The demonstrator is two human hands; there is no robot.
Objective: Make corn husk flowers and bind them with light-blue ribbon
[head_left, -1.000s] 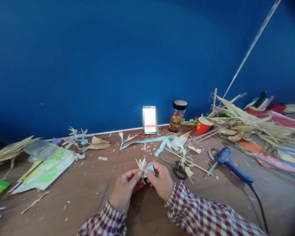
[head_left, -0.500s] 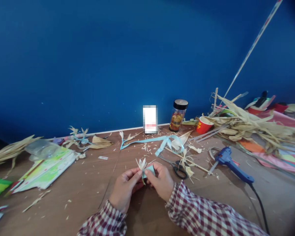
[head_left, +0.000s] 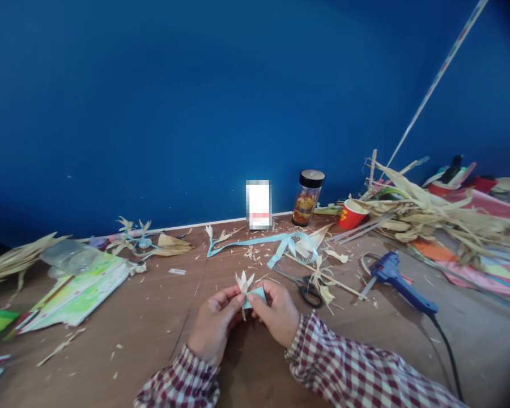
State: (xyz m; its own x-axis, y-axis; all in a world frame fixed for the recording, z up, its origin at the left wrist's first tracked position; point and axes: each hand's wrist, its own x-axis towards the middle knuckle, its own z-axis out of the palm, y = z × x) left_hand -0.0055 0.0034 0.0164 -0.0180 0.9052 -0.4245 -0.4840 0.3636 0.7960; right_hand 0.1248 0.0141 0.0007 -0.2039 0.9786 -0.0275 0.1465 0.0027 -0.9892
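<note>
- Far left on the counter [head_left: 123, 317]: dried husk leaves [head_left: 12, 262], a clear plastic piece [head_left: 70, 258], green printed paper sheets [head_left: 79, 294].
- Left hand [head_left: 215, 323], plaid sleeve, near centre: fingers pinched together on the left side of the husk flower's [head_left: 243, 281] base.
- Husk flower sits between the two hands, just above the counter; petals point up and away toward the far wall, stem end points down toward the person. Long axis runs roughly near-to-far, slightly tilted.
- Pale blue ribbon piece [head_left: 257, 295] wraps the flower's base on the right side, touching the right fingers.
- Right hand [head_left: 278, 311]: thumb and fingers clamped on the ribbon and base. Both hands equally close, touching the piece from opposite sides.
- Just right of the hands: scissors [head_left: 308, 292], loose blue ribbon [head_left: 276, 245] farther back.
- Far centre: jar with black lid [head_left: 308, 198], red paper cup [head_left: 351, 217].
- Right: blue glue gun [head_left: 402, 283] with cord, big husk pile [head_left: 433, 218].
</note>
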